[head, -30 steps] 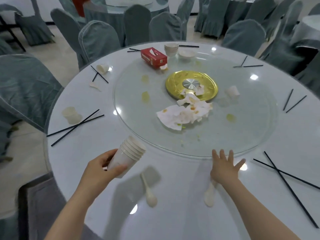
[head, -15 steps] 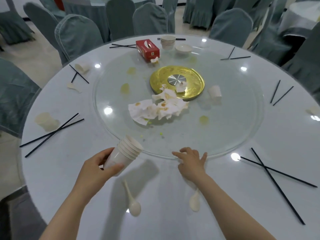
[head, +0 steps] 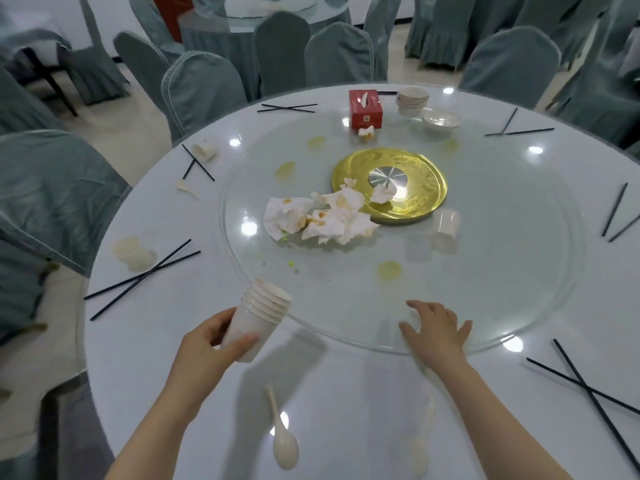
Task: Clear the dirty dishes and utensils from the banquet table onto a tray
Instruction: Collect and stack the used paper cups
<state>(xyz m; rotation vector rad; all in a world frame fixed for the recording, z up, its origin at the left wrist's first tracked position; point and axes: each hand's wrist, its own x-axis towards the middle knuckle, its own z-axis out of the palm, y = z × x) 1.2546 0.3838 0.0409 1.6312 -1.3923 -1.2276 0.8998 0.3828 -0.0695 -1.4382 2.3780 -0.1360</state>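
Fingers curled round smooth nested cups, round glass turntable

Two bare forearms, no sleeves visible; left grip, right grip ungloved, no rings or watch seen

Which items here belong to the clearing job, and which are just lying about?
To clear: stacked cups in left hand, spoon, bowls, chopsticks, lone cup.
Lying about: tissue box, soiled napkins, gold plate.
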